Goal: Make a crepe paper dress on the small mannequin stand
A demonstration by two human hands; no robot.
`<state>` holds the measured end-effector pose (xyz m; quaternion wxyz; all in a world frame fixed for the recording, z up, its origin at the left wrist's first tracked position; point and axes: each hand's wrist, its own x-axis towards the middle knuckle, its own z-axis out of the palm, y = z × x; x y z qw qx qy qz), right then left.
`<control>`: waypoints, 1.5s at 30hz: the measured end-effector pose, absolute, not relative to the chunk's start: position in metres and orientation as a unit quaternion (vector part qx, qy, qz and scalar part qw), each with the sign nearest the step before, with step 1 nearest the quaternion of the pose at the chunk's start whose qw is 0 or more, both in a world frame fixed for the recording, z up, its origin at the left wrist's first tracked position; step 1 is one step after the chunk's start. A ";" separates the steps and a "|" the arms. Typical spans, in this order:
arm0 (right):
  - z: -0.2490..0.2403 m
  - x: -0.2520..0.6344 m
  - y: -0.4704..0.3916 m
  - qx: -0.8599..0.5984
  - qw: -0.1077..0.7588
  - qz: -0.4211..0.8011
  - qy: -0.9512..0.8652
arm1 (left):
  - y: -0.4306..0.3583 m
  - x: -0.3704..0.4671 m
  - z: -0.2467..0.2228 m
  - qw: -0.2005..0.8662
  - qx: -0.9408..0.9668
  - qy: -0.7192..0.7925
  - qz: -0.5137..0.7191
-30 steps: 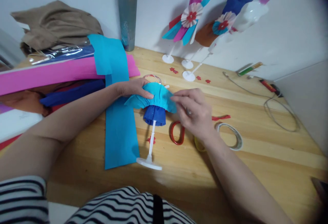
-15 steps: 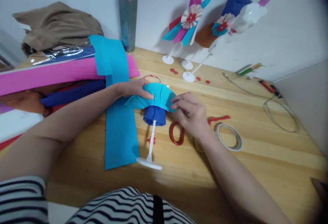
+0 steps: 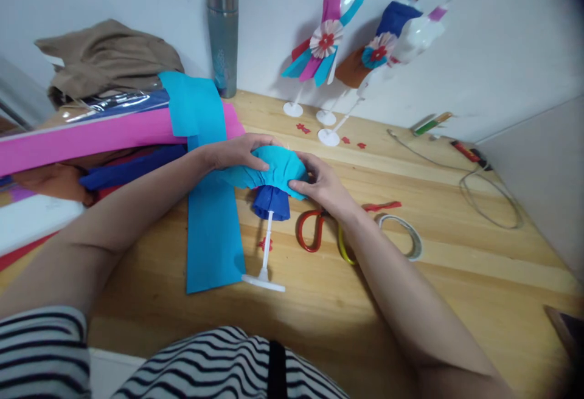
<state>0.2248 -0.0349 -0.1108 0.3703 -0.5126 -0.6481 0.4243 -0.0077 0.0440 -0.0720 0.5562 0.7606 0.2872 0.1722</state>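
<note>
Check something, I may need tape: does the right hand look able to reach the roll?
Probably yes: nothing lies on the tape roll, though the right hand is holding turquoise paper.

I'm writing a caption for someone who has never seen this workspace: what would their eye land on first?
Probably the gathered turquoise crepe paper, held between the left hand and right hand above a dark blue paper skirt on a white stand. Next, perhaps the pink, turquoise and red paper figure with a pleated rosette, standing at the back near the wall.
</note>
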 end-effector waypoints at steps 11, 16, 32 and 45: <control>-0.090 0.223 -0.042 -0.511 0.329 0.534 -0.587 | 0.027 0.003 -0.062 0.378 0.863 0.317 0.114; -0.084 0.218 -0.045 -0.507 0.334 0.478 -0.635 | 0.019 0.008 -0.058 0.317 0.878 0.341 0.111; -0.086 0.216 -0.046 -0.481 0.272 0.480 -0.682 | 0.020 0.008 -0.051 0.284 0.910 0.294 0.068; -0.081 0.222 -0.045 -0.498 0.249 0.386 -0.735 | 0.025 0.009 -0.056 0.318 0.895 0.311 -0.013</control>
